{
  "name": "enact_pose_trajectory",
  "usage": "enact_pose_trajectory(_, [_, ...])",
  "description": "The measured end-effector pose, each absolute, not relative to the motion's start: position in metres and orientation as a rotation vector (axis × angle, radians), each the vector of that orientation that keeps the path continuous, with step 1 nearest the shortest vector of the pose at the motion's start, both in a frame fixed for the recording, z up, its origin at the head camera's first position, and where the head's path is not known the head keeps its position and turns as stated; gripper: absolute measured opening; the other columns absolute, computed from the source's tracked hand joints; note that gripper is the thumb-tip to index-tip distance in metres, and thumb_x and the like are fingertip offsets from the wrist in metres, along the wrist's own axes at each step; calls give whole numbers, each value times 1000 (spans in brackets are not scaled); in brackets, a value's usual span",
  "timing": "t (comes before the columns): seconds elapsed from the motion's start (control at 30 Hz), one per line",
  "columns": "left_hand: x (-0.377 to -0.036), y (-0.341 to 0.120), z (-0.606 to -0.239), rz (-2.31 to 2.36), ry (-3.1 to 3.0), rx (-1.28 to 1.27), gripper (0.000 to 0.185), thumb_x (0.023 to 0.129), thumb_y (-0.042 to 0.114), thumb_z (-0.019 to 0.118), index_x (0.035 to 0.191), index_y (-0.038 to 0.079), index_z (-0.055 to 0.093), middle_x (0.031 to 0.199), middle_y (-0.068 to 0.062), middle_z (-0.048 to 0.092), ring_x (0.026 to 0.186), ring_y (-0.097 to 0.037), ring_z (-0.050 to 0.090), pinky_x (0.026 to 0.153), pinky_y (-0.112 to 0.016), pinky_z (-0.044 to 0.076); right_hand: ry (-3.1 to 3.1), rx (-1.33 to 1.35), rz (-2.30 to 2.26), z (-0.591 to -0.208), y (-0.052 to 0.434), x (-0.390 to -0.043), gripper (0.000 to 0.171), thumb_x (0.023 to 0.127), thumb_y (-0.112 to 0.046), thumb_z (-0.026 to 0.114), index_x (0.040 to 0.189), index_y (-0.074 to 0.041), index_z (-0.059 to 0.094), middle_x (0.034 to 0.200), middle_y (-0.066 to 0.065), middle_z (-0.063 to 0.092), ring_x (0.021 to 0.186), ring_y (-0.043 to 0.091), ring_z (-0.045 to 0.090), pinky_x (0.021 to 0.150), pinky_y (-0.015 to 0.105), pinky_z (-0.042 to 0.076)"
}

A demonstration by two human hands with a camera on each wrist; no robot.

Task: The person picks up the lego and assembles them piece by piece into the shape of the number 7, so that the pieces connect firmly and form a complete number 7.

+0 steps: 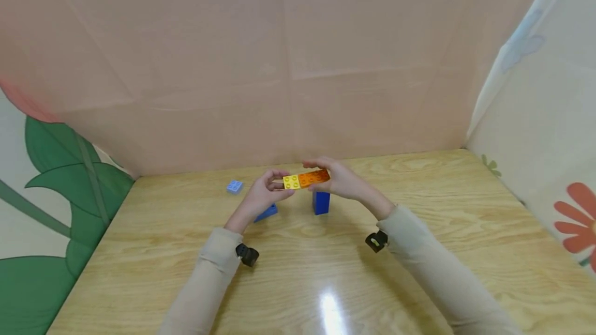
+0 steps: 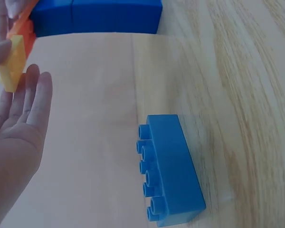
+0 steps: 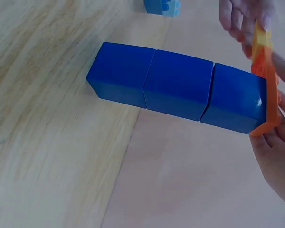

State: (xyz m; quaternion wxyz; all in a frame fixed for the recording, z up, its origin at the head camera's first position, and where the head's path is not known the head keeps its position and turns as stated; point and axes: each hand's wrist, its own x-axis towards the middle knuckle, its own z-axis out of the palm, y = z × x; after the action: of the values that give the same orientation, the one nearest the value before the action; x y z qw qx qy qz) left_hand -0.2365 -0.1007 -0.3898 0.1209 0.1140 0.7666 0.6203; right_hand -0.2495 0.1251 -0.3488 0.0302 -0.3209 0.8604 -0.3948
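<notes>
A light blue square brick (image 1: 235,186) lay on the wooden worktop (image 1: 465,231) near the pink backdrop (image 1: 288,66). A blue eight-stud brick (image 2: 170,170) rested on its side nearer the front, well apart from it. A leaf-patterned cloth (image 1: 56,169) hung at the left edge and a flower-patterned cloth (image 1: 549,143) at the right.

The table (image 1: 419,252) looks like pale wood with visible grain under a glossy coat that mirrors a lamp. The yellow brick (image 1: 291,182), orange brick (image 1: 314,177) and dark blue tower (image 3: 180,88) are smooth, slightly shiny plastic. Matt cloth backdrop (image 1: 279,66) hangs at the far side.
</notes>
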Motion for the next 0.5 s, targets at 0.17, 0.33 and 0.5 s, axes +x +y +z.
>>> enact_pose_trajectory(0.17, [-236,-100,-389,1807,2244,325,45,89,16,67,131,12,50,136,-12,52,116,-25,59,94,-35,53,2646,-1028,-1190,-350,119,-253,52,83,-3,71,132,4,52,119,21,62,108,32,60,90,42,54])
enact_pose_trajectory(0.33, [-237,-100,-387,1832,2230,344,44,91,16,65,133,11,49,139,-12,49,122,-29,56,100,-42,50,2675,-1013,-1150,-350,115,-257,52,83,-7,73,130,3,55,116,18,64,101,28,60,84,38,55])
enact_pose_trajectory(0.5, [-238,-100,-388,1846,2215,350,43,92,18,64,132,12,50,138,-11,50,123,-30,55,101,-44,49,2701,-1019,-1118,-351,111,-261,50,83,-13,74,127,2,58,120,16,64,101,27,59,83,36,54])
